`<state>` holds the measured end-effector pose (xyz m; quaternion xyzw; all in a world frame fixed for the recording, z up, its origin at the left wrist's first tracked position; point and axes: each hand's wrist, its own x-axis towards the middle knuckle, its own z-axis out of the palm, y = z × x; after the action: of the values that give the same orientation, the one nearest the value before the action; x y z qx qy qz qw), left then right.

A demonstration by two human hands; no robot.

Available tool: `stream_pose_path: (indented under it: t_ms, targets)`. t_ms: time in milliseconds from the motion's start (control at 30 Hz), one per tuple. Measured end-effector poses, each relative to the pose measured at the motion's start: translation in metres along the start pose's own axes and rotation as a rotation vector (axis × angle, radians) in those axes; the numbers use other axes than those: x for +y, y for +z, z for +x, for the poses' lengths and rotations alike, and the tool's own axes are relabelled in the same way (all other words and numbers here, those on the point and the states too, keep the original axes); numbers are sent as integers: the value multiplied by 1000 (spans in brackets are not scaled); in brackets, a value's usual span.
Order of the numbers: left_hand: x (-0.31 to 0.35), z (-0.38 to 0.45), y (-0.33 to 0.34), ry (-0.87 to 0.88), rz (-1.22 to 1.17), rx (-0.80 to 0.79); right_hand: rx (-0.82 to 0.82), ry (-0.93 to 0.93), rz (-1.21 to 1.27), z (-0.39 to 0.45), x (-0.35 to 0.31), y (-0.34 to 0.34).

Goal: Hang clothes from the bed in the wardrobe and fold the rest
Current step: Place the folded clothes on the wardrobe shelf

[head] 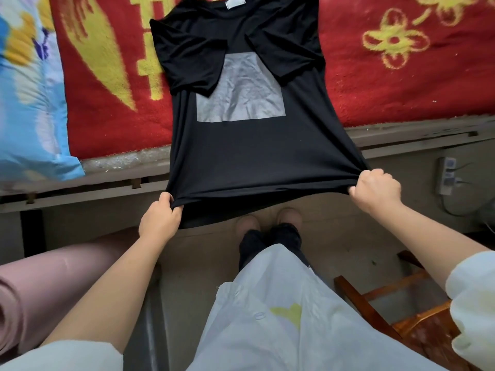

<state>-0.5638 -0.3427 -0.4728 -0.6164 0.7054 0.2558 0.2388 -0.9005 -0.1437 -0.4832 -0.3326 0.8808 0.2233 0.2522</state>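
Black T-shirt (249, 145) lies face up across the bed (417, 135), collar at the far side, hem drawn out past the near bed edge and held in the air above the floor (187, 269). Grey square print (241, 95) on the chest; white label (235, 1) inside the collar. Both short sleeves are folded inward over the chest, their ends overlapping the upper corners of the print. Left hand (160, 219) has a closed grip on the left hem corner, fingers curled, cloth bunched between thumb and fingers. Right hand (375, 187) has the same closed grip on the right hem corner, knuckles up. The hem is pulled taut between the two hands, with stretch creases running to each corner. Bed is covered by a red blanket (388, 84) with yellow flower and character patterns. A blue patterned quilt (29, 103) lies at the left end of the bed, well apart from the shirt. A pink roll (45, 287) sits low on the left, a wooden chair (407, 314) low on the right. A power strip (447, 178) lies by the bed frame at the right. The person wears a pale garment; two shoes show under the hem.
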Motion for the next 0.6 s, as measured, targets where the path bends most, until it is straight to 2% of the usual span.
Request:
stream_pose_path:
  t_ms: [67,133,200,300,400,533,600]
  targets:
    - [-3,1,-1,-2,26,-13,72,-51,65,1,6,3]
    - [-8,2,1,23,16,-17,241,-164,168,0,19,8]
    - [-12,0,3,58,-52,2,311,-263,166,-5,32,13]
    - [-19,-6,8,62,-218,85,232,-257,116,-13,53,28]
    - [-30,-14,17,-31,-314,113,129,-158,58,-17,60,34]
    - [-45,-19,24,-266,-726,53,46,50,248,-25,55,28]
    - [-50,-23,27,-353,-907,21,45,89,331,-34,50,25]
